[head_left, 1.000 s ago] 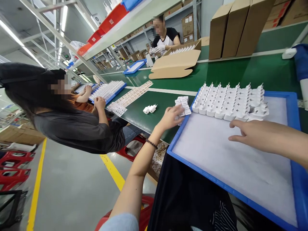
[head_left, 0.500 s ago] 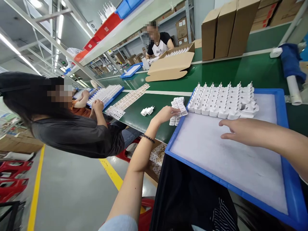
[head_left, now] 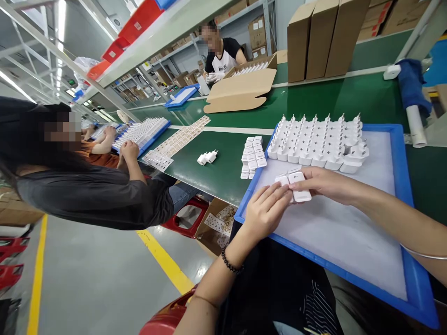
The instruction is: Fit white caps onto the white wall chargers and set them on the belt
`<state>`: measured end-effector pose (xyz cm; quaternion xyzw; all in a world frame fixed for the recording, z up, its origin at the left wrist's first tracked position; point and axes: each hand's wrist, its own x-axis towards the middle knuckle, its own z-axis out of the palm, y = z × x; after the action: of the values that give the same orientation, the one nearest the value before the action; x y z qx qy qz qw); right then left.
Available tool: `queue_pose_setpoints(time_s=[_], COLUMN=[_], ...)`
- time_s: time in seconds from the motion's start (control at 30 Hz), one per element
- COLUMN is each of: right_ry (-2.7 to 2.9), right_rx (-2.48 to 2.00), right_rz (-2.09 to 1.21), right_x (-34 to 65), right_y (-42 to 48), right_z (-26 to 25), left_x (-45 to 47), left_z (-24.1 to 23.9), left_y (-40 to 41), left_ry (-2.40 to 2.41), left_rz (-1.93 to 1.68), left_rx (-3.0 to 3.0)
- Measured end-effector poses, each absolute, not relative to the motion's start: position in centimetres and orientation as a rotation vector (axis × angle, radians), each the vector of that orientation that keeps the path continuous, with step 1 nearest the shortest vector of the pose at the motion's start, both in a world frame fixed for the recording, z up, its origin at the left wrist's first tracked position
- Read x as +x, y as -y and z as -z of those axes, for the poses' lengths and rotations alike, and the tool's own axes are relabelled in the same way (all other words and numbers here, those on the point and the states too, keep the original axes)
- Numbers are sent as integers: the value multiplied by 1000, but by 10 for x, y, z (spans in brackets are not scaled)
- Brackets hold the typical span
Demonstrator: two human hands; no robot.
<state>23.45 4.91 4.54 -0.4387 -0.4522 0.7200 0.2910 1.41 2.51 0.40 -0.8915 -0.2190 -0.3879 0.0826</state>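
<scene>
Charger rows (head_left: pixel 316 139) at far edge of blue tray (head_left: pixel 403 172), spare stack (head_left: pixel 252 153) on green belt (head_left: pixel 216 167) just left, co-worker (head_left: pixel 98 195) mid-left, held chargers (head_left: pixel 300 188) centre frame over tray pad, right hand (head_left: pixel 323 184) pinching them, left hand (head_left: pixel 267 211) fingertips touching, grip unclear

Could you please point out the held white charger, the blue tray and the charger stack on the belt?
white charger (head_left: pixel 300 192), head view, on its top face.
blue tray (head_left: pixel 405 186), head view, on its right rim.
charger stack (head_left: pixel 252 156), head view, on the middle of the pile.
</scene>
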Motion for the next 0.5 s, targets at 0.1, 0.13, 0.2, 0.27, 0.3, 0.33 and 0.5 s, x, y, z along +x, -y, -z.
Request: queue_pose_setpoints(time_s=[0.1,0.13,0.2,0.27,0.3,0.33,0.5], right_ry=[1218,1238,1284,1315,1331,1354,1450], right_rx=[-1184,-1187,-1182,-1164,-1151,-1137,-1116], right_rz=[-1864,-1828,-1755,-1720,-1721,-1725,-1782], right_x=[233,231,226,219,216,213,212], right_y=[-48,-47,-43,-38,-36,-33,-29], right_z=[-42,-41,-39,-38,-37,-37,-33], left_x=[15,15,16,18,20,22,24], left_z=[-6,-8,-13,-17,-18,-18,-17], left_y=[-18,-16,-13,-10,-9,-9,-15], left_ry=[929,1065,1321,1514,1601,1689,1985], left_rz=[1358,1401,1435,1487,1550,1633,1708], left_rx=[-2784,-2837,-2968,-3095,-3134,-3151,-3150])
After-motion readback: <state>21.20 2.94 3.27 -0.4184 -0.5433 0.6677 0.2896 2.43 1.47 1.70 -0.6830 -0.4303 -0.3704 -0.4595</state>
